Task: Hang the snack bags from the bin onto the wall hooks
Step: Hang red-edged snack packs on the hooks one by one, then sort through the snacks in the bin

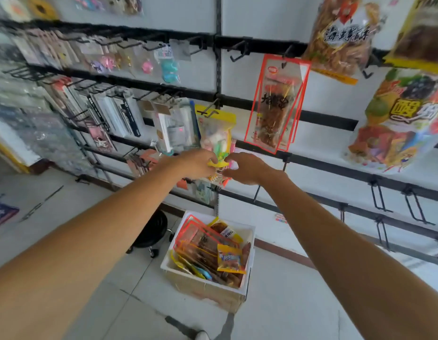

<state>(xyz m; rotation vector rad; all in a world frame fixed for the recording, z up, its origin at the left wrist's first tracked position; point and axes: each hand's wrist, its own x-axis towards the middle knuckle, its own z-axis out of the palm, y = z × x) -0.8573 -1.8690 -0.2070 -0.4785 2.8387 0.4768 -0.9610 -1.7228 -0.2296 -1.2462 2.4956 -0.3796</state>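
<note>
Black metal rails (pixel 262 44) with hooks cross the white wall. At the right hangs a glossy fruit-printed bag (pixel 404 114) marked 酸奶. On the floor, the white-rimmed bin (pixel 250 233) holds crinkly snack bags (pixel 208 244), one reading TANG. Clear red-edged bags (pixel 274 104) hang higher up. The left hand (pixel 197 164) and right hand (pixel 246 168), fingers curled, pinch a yellow-edged snack bag (pixel 218 179) at the rail, just under a hung yellow-topped bag (pixel 216 133).
</note>
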